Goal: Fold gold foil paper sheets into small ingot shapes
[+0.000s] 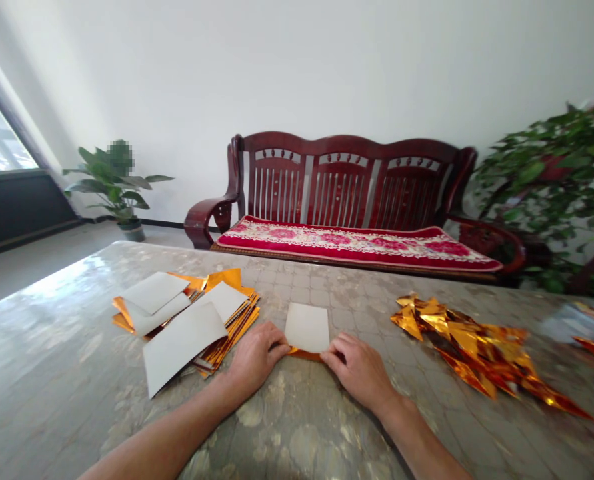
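A sheet of foil paper [307, 326] lies white side up on the table in front of me, its near edge turned up to show a gold strip. My left hand [261, 352] pinches the near left corner of this sheet. At the near right corner, the fingers of my right hand [357, 368] are closed on the same edge. Left of my hands is a loose stack of foil paper [184, 340], some sheets white side up and others gold. A heap of folded gold foil pieces [469, 340] lies to the right.
The table [297, 427] has a patterned, shiny cover. A clear plastic bag [574, 323] lies at the right edge. Beyond the table stand a dark red wooden bench [344, 190], a potted plant [121, 193] and leafy greenery [541, 167].
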A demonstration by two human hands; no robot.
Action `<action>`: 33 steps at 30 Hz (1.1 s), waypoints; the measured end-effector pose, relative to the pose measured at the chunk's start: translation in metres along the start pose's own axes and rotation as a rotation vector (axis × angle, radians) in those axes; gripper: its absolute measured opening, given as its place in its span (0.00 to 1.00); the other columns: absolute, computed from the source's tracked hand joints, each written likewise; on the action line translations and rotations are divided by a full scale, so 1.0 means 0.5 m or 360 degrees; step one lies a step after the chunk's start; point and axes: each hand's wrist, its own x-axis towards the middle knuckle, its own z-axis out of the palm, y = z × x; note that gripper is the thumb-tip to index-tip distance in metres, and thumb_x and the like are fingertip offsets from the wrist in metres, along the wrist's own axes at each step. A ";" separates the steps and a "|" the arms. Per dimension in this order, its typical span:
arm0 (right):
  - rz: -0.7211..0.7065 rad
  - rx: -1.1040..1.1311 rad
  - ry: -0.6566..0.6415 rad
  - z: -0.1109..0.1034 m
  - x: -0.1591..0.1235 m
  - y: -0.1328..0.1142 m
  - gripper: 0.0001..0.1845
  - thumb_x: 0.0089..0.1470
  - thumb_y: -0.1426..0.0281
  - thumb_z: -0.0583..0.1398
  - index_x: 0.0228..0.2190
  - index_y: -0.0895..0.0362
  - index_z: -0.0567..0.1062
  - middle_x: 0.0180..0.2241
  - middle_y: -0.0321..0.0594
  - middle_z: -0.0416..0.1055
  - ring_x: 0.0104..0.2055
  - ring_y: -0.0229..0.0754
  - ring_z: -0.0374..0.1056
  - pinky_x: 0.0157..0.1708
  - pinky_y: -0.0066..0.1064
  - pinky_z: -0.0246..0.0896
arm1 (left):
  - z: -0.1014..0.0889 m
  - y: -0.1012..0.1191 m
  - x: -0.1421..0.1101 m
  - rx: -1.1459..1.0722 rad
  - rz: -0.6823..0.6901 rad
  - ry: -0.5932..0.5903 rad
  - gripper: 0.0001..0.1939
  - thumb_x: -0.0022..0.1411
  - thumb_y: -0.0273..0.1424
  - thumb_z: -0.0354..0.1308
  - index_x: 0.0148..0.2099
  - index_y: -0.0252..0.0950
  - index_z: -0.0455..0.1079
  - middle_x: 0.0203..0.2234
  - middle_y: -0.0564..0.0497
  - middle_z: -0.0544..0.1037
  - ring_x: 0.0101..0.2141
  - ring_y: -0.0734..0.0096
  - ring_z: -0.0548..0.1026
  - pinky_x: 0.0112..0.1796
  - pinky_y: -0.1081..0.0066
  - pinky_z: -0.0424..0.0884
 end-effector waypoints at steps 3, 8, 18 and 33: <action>-0.0012 0.0049 -0.0008 -0.006 0.002 0.008 0.13 0.60 0.63 0.57 0.25 0.54 0.72 0.30 0.34 0.70 0.36 0.39 0.67 0.34 0.28 0.52 | 0.003 -0.002 0.006 -0.0005 0.0002 0.0005 0.11 0.64 0.33 0.56 0.30 0.37 0.73 0.30 0.51 0.75 0.35 0.68 0.72 0.38 0.72 0.63; 0.0085 0.0038 -0.0001 -0.004 0.013 0.015 0.13 0.61 0.64 0.55 0.26 0.54 0.71 0.31 0.34 0.70 0.36 0.39 0.67 0.33 0.28 0.52 | 0.011 0.000 0.029 0.0066 -0.0022 0.0061 0.11 0.65 0.33 0.56 0.30 0.37 0.73 0.30 0.51 0.74 0.35 0.68 0.71 0.37 0.72 0.63; 0.0145 -0.0198 0.0071 0.010 0.020 0.005 0.11 0.61 0.66 0.55 0.27 0.54 0.70 0.31 0.35 0.71 0.34 0.39 0.67 0.31 0.29 0.49 | 0.021 0.001 0.038 0.0170 -0.0035 0.0110 0.12 0.66 0.32 0.53 0.29 0.36 0.69 0.30 0.50 0.73 0.35 0.67 0.71 0.37 0.71 0.62; 0.0250 -0.0139 -0.0012 -0.005 0.053 0.020 0.10 0.60 0.67 0.55 0.28 0.54 0.72 0.32 0.35 0.72 0.33 0.38 0.68 0.29 0.28 0.45 | 0.015 0.008 0.073 0.0167 -0.0231 0.0049 0.15 0.63 0.36 0.56 0.25 0.36 0.69 0.26 0.52 0.72 0.29 0.70 0.69 0.30 0.71 0.56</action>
